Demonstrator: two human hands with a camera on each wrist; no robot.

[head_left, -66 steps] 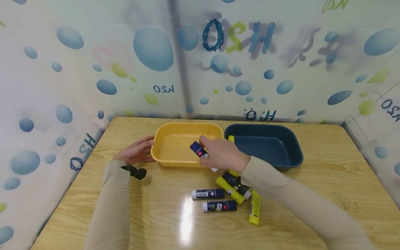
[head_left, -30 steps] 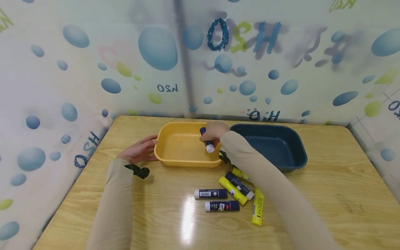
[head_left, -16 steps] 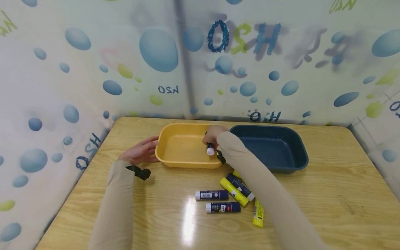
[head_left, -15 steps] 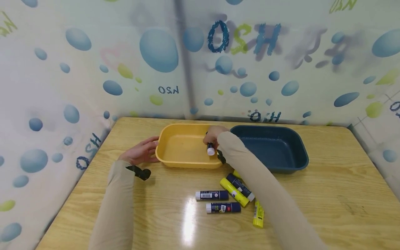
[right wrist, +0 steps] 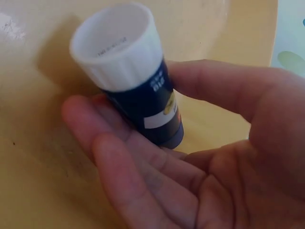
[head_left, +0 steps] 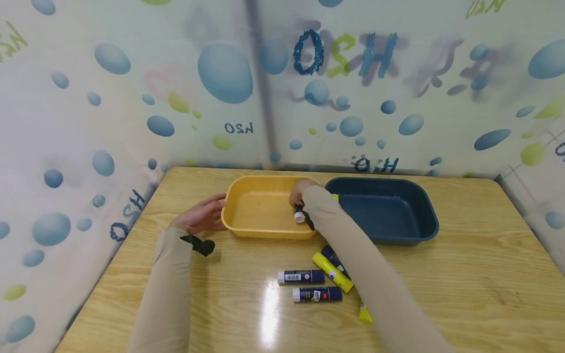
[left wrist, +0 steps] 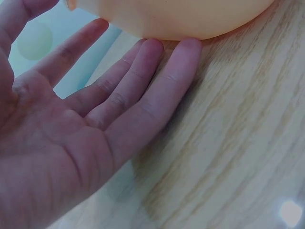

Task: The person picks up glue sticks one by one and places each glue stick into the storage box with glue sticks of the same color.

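Observation:
My right hand [head_left: 302, 190] is inside the right end of the yellow plastic bin [head_left: 269, 234]. It holds a navy glue stick [right wrist: 138, 105] between thumb and fingers. The stick stands tilted, its white end raised towards the right wrist camera and its navy end down by the fingers. At the bin's left side is my left hand [head_left: 200, 215]; in the left wrist view its fairly straight fingertips [left wrist: 190, 50] touch the bin's outer wall.
Navy glue sticks [head_left: 317, 294] and yellow glue sticks [head_left: 333, 272] lie on the wooden table [head_left: 238, 304] in front of the bins. My right sleeve partly covers some. A dark blue bin [head_left: 401, 241] stands right of the yellow one, with a yellow tip [head_left: 335, 197] showing at its left edge.
My right hand has carried the navy glue stick from above the yellow bin's front right down into its right end, tipping the white end towards me. The left hand stays at the bin.

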